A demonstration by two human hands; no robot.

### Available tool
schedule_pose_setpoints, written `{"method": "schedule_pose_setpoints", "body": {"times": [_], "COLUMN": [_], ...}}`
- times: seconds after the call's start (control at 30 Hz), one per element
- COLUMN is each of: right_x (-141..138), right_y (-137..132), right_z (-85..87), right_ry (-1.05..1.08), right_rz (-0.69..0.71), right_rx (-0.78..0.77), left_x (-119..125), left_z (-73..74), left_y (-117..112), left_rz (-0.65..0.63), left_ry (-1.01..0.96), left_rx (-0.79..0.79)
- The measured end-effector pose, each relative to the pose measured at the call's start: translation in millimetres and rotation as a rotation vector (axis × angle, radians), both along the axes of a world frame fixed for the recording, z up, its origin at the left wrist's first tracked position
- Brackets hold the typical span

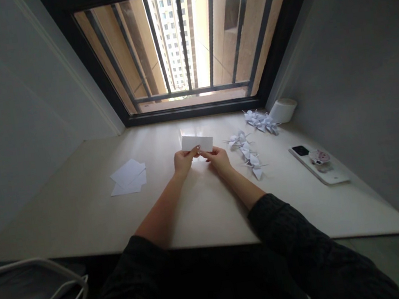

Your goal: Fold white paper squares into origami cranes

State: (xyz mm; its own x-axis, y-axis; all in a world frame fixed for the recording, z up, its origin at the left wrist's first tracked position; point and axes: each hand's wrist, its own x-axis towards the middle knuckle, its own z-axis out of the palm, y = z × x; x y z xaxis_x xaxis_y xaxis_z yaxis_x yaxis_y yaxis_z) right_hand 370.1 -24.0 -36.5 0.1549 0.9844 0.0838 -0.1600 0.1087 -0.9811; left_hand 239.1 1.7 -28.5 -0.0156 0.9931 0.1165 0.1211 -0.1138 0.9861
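Between my two hands is a white piece of paper (197,142), a wide rectangle that looks folded. My left hand (183,162) pinches its lower edge, thumb on the near side. From the other side my right hand (218,158) grips the same lower edge, and the thumbs nearly meet at the middle. Several folded white paper cranes (246,149) lie in a row just right of my right hand. Farther back sits a second cluster of paper cranes (260,122). To the left, a few loose white paper sheets (129,175) overlap.
The pale windowsill (82,210) ends at a dark-framed, barred window (185,47). A white roll (283,110) stands in the back right corner. Near the right wall lies a phone (318,165) with a round grip. White cables (66,287) loop below the sill at left.
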Motion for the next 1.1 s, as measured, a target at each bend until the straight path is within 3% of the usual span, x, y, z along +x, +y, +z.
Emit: {"method": "schedule_pose_setpoints", "body": {"times": [0.33, 0.63, 0.83, 1.1], "right_x": [0.1, -0.3, 0.9, 3.4], "right_y": [-5.7, -5.9, -2.3, 1.5], "right_z": [7.3, 8.9, 2.6, 1.6], "right_ry": [-0.032, -0.075, -0.034, 0.013], "right_rz": [-0.106, -0.098, -0.039, 0.145], "right_rx": [-0.015, -0.032, -0.051, -0.035], "left_x": [5.2, 3.2, 0.2, -4.2], "left_z": [6.2, 9.1, 3.8, 1.8], "left_y": [-7.6, -8.7, -3.5, 2.7], "left_rz": [0.05, 0.082, 0.084, 0.109], "left_ry": [0.002, 0.04, 0.012, -0.035], "left_rx": [0.06, 0.08, 0.031, -0.004]}}
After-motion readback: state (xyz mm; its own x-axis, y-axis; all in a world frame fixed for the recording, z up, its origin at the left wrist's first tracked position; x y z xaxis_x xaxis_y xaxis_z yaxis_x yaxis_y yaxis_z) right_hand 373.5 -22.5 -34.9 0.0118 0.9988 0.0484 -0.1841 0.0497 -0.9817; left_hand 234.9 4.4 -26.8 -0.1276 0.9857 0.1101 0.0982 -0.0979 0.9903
